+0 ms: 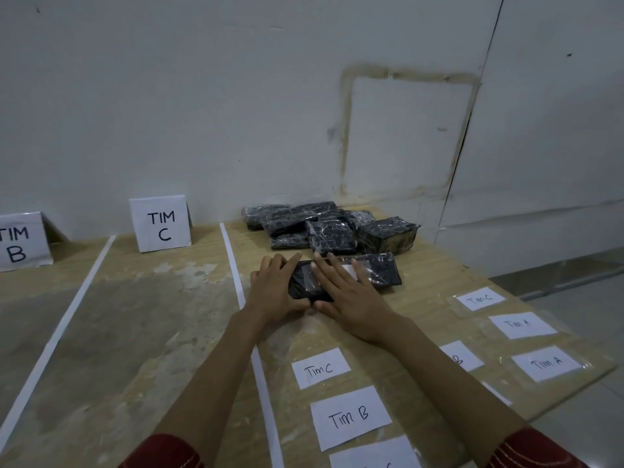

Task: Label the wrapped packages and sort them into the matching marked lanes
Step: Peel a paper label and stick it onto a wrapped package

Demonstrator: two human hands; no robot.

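A long black wrapped package (378, 270) lies on the wooden table in front of me, with a white label partly showing on its top. My left hand (275, 288) grips its near left end. My right hand (344, 293) lies flat across its top, fingers spread over the label. Behind it sits a pile of several black wrapped packages (332, 226). Paper labels lie near me: "Tim C" (320, 368), "Tim B" (349, 417), "Tim A" (521, 324), another "Tim A" (547, 363) and another "Tim C" (481, 298).
A standing sign "TIM C" (161, 224) and a sign "TIM B" (18, 241) mark lanes at the back. White tape strips (233, 261) (59, 329) divide the lanes. The table's right edge (553, 336) drops to a tiled floor. A white wall rises behind.
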